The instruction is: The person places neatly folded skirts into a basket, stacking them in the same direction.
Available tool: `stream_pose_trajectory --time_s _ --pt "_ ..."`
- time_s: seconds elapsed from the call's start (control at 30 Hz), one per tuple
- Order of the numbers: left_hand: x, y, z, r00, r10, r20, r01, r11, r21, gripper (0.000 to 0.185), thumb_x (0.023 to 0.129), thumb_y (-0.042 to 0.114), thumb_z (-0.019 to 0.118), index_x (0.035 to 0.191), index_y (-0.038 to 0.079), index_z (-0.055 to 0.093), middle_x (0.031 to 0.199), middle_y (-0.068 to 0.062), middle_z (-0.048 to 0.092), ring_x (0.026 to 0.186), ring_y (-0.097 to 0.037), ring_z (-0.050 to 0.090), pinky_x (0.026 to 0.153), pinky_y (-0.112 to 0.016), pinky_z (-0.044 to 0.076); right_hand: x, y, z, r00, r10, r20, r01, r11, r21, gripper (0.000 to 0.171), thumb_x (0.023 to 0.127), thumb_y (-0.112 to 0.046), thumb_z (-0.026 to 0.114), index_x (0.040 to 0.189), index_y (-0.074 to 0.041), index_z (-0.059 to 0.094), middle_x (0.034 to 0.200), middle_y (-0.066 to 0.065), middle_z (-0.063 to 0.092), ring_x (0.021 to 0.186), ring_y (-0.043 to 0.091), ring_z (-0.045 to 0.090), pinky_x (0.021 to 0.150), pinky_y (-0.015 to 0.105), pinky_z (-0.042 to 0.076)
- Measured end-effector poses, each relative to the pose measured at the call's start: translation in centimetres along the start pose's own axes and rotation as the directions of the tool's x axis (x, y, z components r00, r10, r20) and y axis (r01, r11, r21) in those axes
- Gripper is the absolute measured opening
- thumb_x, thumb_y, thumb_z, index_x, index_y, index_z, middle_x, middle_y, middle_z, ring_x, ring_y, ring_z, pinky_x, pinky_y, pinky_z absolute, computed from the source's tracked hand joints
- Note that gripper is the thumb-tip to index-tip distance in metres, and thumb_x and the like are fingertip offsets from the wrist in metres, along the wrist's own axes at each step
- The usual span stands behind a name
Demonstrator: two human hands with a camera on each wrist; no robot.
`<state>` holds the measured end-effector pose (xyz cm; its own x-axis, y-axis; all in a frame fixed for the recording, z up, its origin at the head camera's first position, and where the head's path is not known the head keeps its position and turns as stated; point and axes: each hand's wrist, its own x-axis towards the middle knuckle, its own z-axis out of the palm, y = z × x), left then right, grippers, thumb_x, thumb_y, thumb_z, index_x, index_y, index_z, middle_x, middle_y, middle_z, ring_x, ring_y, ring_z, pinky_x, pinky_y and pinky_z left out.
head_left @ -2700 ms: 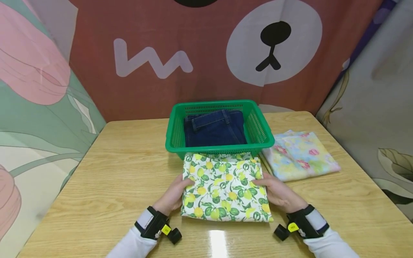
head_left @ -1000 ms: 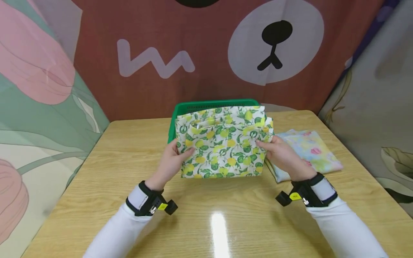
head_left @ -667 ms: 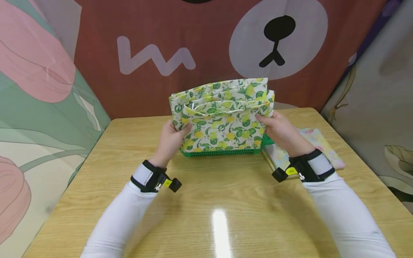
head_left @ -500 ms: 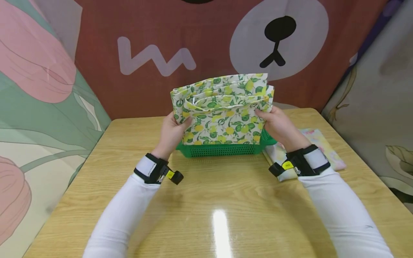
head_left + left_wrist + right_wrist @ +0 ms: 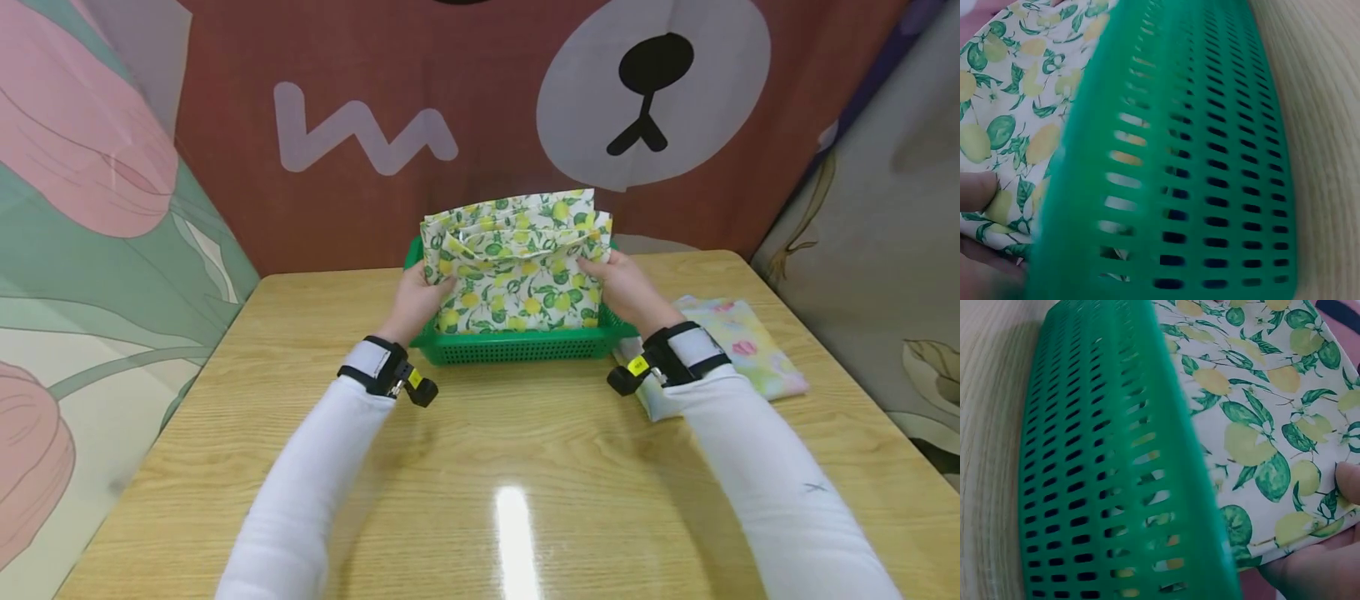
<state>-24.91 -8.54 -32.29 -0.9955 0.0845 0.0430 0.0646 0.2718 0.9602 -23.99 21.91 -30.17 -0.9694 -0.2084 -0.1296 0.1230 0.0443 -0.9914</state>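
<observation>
A folded cloth with a lemon print hangs between my two hands, its lower edge behind the front wall of the green plastic basket. My left hand pinches its left side, thumb in front. On the right side my right hand grips it the same way. Both wrist views show the cloth reaching down inside the rim, with white and yellow showing through the upper slots. The cloth's upper layers gape a little. The folded jeans seen earlier in the basket are hidden in the head view.
A folded pastel floral cloth lies on the wooden table right of the basket, partly behind my right wrist. A brown curtain with a bear face hangs behind the table's far edge.
Both hands have lifted the lemon-print cloth off the table, carried it forward over the basket, and lowered it inside the front rim. The floral cloth stays in place.
</observation>
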Motion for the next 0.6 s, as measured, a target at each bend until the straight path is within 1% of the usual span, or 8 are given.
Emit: stream_pose_trajectory --time_s 0.17,0.27,0.3,0.37,0.43,0.5,0.53,0.6 --pt "0.9 -0.8 0.2 0.991 -0.127 0.041 0.123 0.989 0.085 0.042 0.110 0.010 0.057 0.151 0.000 0.053 0.141 -0.023 0.066 0.114 -0.026 0.066 0.093 -0.032 0.054 0.9 0.6 0.1 0.997 0.073 -0.034 -0.077 0.988 -0.133 0.027 0.117 -0.026 0.043 0.136 -0.011 0.054 0.092 -0.025 0.068 0.092 -0.006 0.064 0.085 0.015 0.053" --pt "1.2 -1.0 0.4 0.986 -0.157 0.048 0.151 0.981 0.119 0.043 0.110 0.010 0.057 0.152 0.001 0.051 0.141 -0.023 0.064 0.115 -0.027 0.064 0.096 -0.036 0.053 1.3 1.1 0.3 0.995 0.095 -0.042 -0.100 0.982 -0.157 0.042 0.117 -0.026 0.042 0.149 -0.001 0.048 0.091 -0.022 0.067 0.088 -0.005 0.065 0.083 0.015 0.054" --pt "1.3 -1.1 0.5 0.986 -0.162 0.050 0.155 0.980 0.123 0.044 0.110 0.009 0.057 0.152 0.000 0.051 0.142 -0.023 0.063 0.117 -0.028 0.063 0.098 -0.038 0.053 1.4 1.2 0.4 0.994 0.103 -0.046 -0.110 0.981 -0.162 0.046 0.117 -0.026 0.042 0.153 0.002 0.045 0.093 -0.020 0.067 0.086 -0.005 0.065 0.082 0.015 0.054" --pt "1.4 -1.2 0.7 0.985 -0.164 0.053 0.155 0.978 0.137 0.045 0.110 0.008 0.055 0.154 -0.001 0.049 0.143 -0.024 0.061 0.117 -0.029 0.061 0.101 -0.040 0.052 1.7 1.5 0.5 0.992 0.119 -0.042 -0.124 0.976 -0.180 0.053 0.118 -0.027 0.039 0.160 0.005 0.037 0.107 -0.011 0.068 0.089 -0.005 0.064 0.084 0.016 0.053" --pt "1.5 -1.4 0.7 0.984 -0.168 0.066 0.157 0.976 0.152 0.048 0.108 0.004 0.053 0.155 -0.002 0.046 0.144 -0.025 0.060 0.115 -0.028 0.060 0.100 -0.040 0.051 1.9 1.9 0.5 0.989 0.142 -0.046 -0.149 0.964 -0.222 0.056 0.118 -0.027 0.037 0.164 0.005 0.031 0.126 0.003 0.066 0.101 0.002 0.065 0.093 0.020 0.053" --pt "1.5 -1.6 0.8 0.981 -0.178 0.077 0.162 0.970 0.182 0.054 0.106 0.000 0.050 0.159 -0.004 0.042 0.145 -0.025 0.058 0.111 -0.026 0.057 0.096 -0.037 0.050 2.1 2.3 0.4 0.986 0.160 -0.042 -0.165 0.949 -0.270 0.058 0.118 -0.025 0.035 0.167 0.005 0.023 0.151 0.019 0.053 0.125 0.016 0.062 0.109 0.030 0.050" --pt "1.4 -1.7 0.8 0.979 -0.186 0.088 0.165 0.965 0.202 0.057 0.104 -0.002 0.048 0.160 -0.004 0.039 0.143 -0.026 0.057 0.104 -0.025 0.055 0.091 -0.034 0.047 2.2 2.4 0.4 0.985 0.166 -0.040 -0.170 0.938 -0.302 0.059 0.118 -0.024 0.034 0.168 0.006 0.019 0.161 0.025 0.043 0.137 0.024 0.056 0.117 0.036 0.046" --pt "1.4 -1.7 0.7 0.973 -0.206 0.108 0.176 0.956 0.236 0.062 0.102 -0.005 0.044 0.163 -0.005 0.035 0.147 -0.027 0.054 0.098 -0.024 0.049 0.086 -0.033 0.042 2.4 2.7 0.4 0.984 0.174 -0.050 -0.180 0.918 -0.352 0.061 0.118 -0.020 0.033 0.168 0.006 0.010 0.171 0.030 0.026 0.155 0.039 0.036 0.128 0.049 0.034"
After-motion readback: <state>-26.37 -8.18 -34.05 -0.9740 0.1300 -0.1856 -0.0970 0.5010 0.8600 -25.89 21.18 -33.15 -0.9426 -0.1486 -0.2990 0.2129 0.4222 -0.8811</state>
